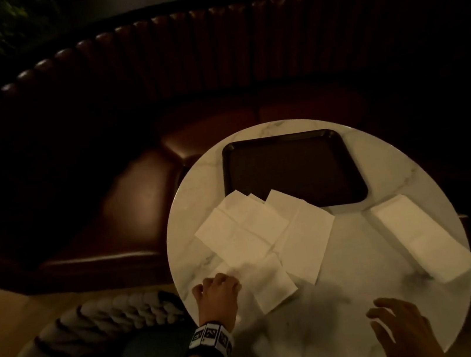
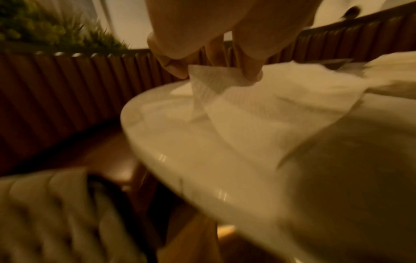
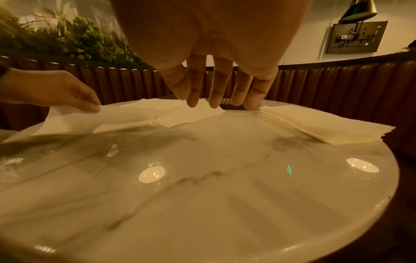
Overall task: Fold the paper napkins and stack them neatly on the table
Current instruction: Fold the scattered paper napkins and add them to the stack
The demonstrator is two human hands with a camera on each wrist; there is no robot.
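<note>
Round marble table (image 1: 355,298) holds a folded napkin stack (image 1: 422,238); left hand (image 1: 217,294) pinches an unfolded napkin (image 1: 270,280), right hand (image 1: 406,327) hovers with relaxed fingers.

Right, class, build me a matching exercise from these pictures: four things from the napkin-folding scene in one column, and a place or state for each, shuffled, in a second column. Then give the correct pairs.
Column one:
1. left hand
2. right hand
3. dark rectangular plastic tray
4. neat stack of folded white paper napkins

Column two:
A. at the far side of the round white marble table
B. at the table's right edge
C. pinches the corner of a loose white paper napkin
D. fingers spread, holds nothing

Pairs: 1-C, 2-D, 3-A, 4-B
</note>
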